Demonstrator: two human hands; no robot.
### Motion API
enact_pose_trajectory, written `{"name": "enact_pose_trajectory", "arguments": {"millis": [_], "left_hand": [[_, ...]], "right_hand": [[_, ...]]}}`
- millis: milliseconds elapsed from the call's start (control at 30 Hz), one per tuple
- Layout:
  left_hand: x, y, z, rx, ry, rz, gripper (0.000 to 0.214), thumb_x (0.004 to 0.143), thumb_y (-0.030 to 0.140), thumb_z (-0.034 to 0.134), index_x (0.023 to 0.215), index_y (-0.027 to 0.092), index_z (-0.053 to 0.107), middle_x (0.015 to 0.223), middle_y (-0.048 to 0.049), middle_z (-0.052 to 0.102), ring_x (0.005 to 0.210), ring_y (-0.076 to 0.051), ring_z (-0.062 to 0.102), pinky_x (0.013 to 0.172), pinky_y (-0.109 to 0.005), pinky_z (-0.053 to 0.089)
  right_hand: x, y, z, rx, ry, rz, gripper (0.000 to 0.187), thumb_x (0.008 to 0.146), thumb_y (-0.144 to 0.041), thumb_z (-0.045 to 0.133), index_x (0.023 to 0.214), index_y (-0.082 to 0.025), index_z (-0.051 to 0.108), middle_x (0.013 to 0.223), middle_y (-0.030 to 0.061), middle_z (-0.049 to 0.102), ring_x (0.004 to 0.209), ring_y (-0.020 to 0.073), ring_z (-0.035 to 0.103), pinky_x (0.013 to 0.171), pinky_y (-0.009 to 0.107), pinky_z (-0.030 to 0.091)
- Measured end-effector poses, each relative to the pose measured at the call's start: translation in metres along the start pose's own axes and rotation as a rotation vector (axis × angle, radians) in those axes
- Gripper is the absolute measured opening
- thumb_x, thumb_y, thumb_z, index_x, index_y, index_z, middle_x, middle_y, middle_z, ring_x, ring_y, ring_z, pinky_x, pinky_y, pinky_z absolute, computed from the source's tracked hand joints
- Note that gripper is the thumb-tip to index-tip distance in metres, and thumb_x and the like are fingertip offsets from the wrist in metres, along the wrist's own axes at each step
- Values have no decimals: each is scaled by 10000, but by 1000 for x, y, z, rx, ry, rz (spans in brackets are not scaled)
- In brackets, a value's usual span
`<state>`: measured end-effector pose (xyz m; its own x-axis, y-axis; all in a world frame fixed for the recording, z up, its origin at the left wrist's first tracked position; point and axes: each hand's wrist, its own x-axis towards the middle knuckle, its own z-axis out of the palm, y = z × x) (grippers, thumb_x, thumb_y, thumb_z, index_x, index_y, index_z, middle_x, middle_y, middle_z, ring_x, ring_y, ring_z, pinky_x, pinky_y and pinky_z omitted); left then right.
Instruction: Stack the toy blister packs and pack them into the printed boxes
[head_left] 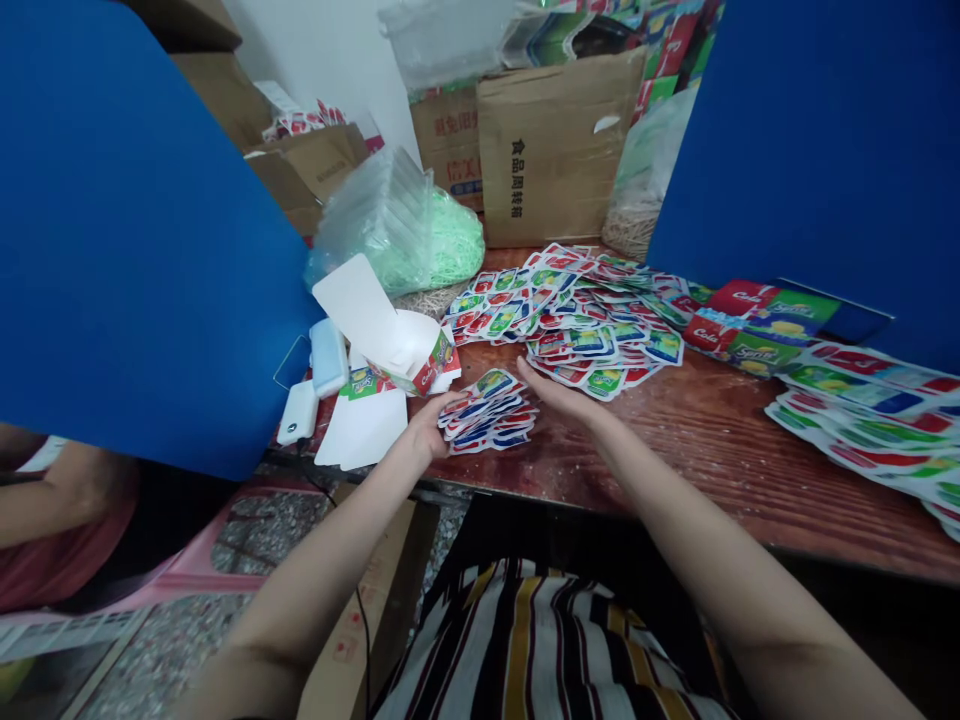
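Note:
A stack of small printed cards or sachets (491, 412), red, green and blue with white edges, stands on the table near its front edge. My left hand (429, 428) grips the left end of this stack, its thumb on top and its other fingers partly hidden. On the other side, my right hand (559, 392) is stretched out flat with nothing in it, a little apart from the stack. Its fingertips are close to a large loose pile of the same printed pieces (577, 310). Left of the stack lies an open white carton with Cola and Sprite print (431, 372).
Blue partitions (135, 230) (817, 140) flank the wooden table (697, 440). Printed boxes (757, 325) and joined sheets (877, 410) lie right. White devices (328, 358) sit left, bags of shredded filler (454, 240) and cardboard (559, 150) behind. Another person's arm (67, 495) shows left.

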<state>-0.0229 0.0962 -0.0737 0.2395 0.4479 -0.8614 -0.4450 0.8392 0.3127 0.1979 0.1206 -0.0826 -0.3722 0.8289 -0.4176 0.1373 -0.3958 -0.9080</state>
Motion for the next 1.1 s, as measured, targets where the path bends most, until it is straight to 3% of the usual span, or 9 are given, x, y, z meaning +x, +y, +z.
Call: {"name": "enact_pose_trajectory", "arguments": {"millis": [67,133,300,467,667,800,933,1100], "left_hand": [[-1,-4,-1,-49,-42,2,277,748,295,653,951,108,678,724,-119,734,684,-301,712,716,-482,581],[-3,-10,-2,-104,-68,31,268,747,292,646,944,114,679,727,-116,734,708,-300,714,734,-487,578],[-10,-25,-3,-195,-152,98,189,757,294,628,856,140,674,699,-92,730,718,-284,716,765,-486,571],[-19,-34,5,-242,-225,114,180,777,299,610,846,144,669,723,-97,735,763,-282,716,787,-464,566],[-24,-36,16,-223,-250,126,260,792,324,592,952,136,672,722,-97,734,786,-290,715,812,-480,554],[-20,-36,18,-224,-276,136,312,789,331,601,1011,122,667,755,-105,739,787,-288,714,824,-477,549],[-16,-36,17,-228,-294,101,283,786,323,612,973,119,673,757,-104,740,802,-289,713,831,-469,547],[-11,-36,13,-252,-356,111,253,785,299,615,953,119,674,828,-113,745,857,-290,708,870,-470,531]], "right_hand": [[-5,3,1,91,-37,75,768,807,-814,289,1047,-178,647,972,135,692,788,247,673,658,403,564],[-11,7,3,151,-6,56,700,841,-767,317,1083,-185,622,906,117,694,733,219,661,614,357,558],[-34,16,10,287,126,-94,485,916,-601,396,1145,-210,570,797,42,652,625,144,611,579,272,536],[-55,28,20,283,365,-321,442,858,-586,503,1105,-222,542,893,41,620,732,171,624,645,288,549],[-82,44,32,-38,629,-767,298,950,-423,421,971,-208,626,917,59,600,859,188,598,784,336,518],[-92,49,32,-428,634,-1084,297,946,-306,428,1111,-226,662,1013,81,524,940,196,553,800,369,509],[-91,56,32,-716,617,-1170,325,905,-251,509,1206,-257,632,1094,91,475,1009,213,517,782,370,529],[-89,60,34,-796,678,-1196,354,857,-206,590,1206,-250,626,1144,103,457,1024,229,508,803,380,531]]}}
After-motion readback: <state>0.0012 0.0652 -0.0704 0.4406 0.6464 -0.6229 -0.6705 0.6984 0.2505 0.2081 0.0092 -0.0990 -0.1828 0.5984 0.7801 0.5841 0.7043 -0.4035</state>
